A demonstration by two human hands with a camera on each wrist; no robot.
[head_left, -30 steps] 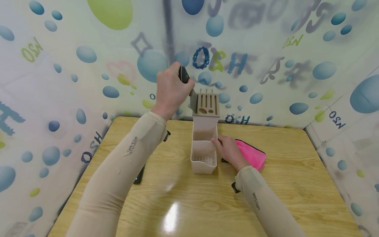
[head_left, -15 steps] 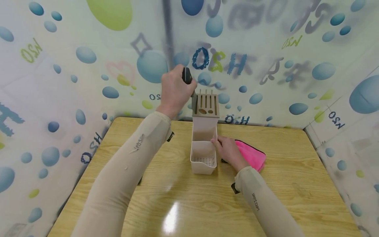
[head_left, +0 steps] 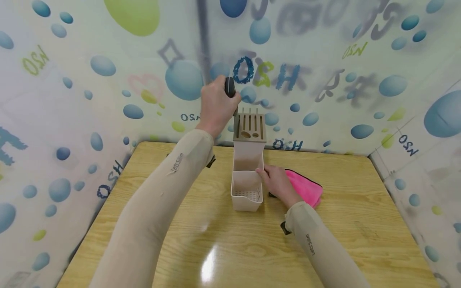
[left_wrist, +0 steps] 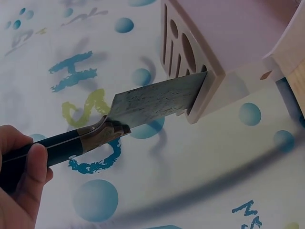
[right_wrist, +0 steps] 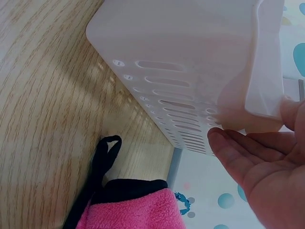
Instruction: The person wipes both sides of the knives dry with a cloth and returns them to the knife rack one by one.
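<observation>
My left hand [head_left: 219, 105] grips the black handle of a cleaver [left_wrist: 157, 99], held above the back of a cream knife holder [head_left: 247, 203]. In the left wrist view the wide blade's end is at the leftmost slot of the holder's brown slotted top [head_left: 250, 138], with most of the blade outside. My right hand [head_left: 279, 182] holds the holder's right side wall, thumb over the rim and fingers against the outside. The right wrist view shows those fingers beside the slotted wall [right_wrist: 176, 100]. The holder stands upright on the table, with two open bins at its front.
A pink cloth [head_left: 306, 187] with black edging lies on the wooden table [head_left: 223, 248], right of the holder and beside my right hand. Its black loop [right_wrist: 108, 148] points toward the holder. A patterned wall [head_left: 324, 60] rises right behind the holder.
My left hand has shifted right with the cleaver, bringing the blade in line with the left slot. My left forearm now covers a black object on the table. The right hand stays put.
</observation>
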